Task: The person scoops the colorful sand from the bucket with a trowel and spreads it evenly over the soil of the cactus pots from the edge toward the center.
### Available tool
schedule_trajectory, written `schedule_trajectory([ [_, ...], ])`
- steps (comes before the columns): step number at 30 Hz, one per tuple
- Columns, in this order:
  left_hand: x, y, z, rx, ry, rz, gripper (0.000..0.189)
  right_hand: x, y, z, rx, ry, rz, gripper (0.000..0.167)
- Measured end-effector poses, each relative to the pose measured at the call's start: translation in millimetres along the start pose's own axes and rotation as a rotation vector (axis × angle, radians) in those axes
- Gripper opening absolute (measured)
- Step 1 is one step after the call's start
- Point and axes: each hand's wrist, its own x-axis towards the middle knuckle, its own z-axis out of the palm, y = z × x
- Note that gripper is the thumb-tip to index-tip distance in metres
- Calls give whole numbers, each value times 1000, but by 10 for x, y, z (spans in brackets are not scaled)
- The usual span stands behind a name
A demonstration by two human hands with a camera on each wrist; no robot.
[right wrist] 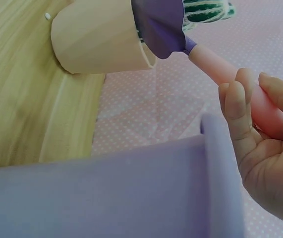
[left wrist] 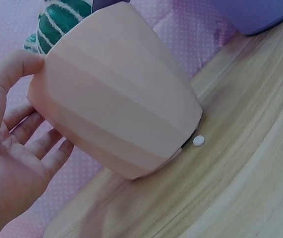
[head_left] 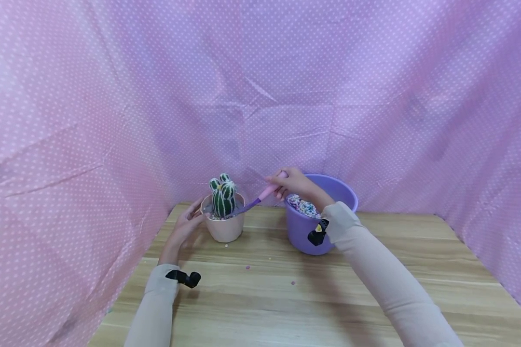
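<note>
My right hand (head_left: 298, 184) grips the pink handle of a small garden trowel (right wrist: 213, 65) with a purple blade. The blade tilts down to the left at the rim of a pale peach flowerpot (left wrist: 111, 89), overlapping it. Upright in that pot stands a green cactus with white ridges (head_left: 224, 201), with greyish and coloured bits around its base. At the pot's left side is my left hand (left wrist: 15, 129); its thumb touches the rim and the extended fingers lie along the wall. Under my right forearm stands a purple bucket (head_left: 304, 231) holding multicoloured pebbles (head_left: 303, 206).
Several loose pebbles, among them a white pebble (left wrist: 198, 141) and a pink pebble (head_left: 293, 283), are scattered on the wooden table (head_left: 243, 308). Pink dotted cloth (head_left: 286, 96) hangs behind and at both sides. The bucket stands right of the pot, with a gap between them.
</note>
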Motion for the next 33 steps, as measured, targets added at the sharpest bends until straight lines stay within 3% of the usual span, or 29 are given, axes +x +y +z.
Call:
schedule_trajectory([
  [3,-11,43,60,-32,26,2,72,-92,-64,-86,-14,17,-19,27],
  [5,-38,125,139,-67,82,11,72,-158,-108,-167,-16,36,-37,28],
  [8,-77,331,314,-114,284,60,69,-287,-176,-321,-38,74,-65,31],
  [12,-121,686,610,-169,613,227,52,-494,-244,-577,-88,141,-118,31],
  [14,-150,853,766,-174,671,345,44,-603,-263,-719,-110,174,-152,29],
  [17,-204,1066,1012,-133,620,482,36,-780,-296,-929,-125,208,-201,25],
  [20,-234,1191,1266,-69,470,565,32,-950,-318,-1119,-162,259,-226,22],
  [22,-201,1216,1439,-44,366,576,30,-1042,-321,-1233,-203,288,-234,22],
  [26,-14,1125,1761,26,202,486,32,-1179,-318,-1422,-295,326,-217,21],
  [29,166,980,1952,62,119,337,41,-1222,-308,-1525,-431,314,-194,21],
  [33,358,785,2113,13,-25,146,57,-1216,-289,-1562,-679,267,-178,16],
])
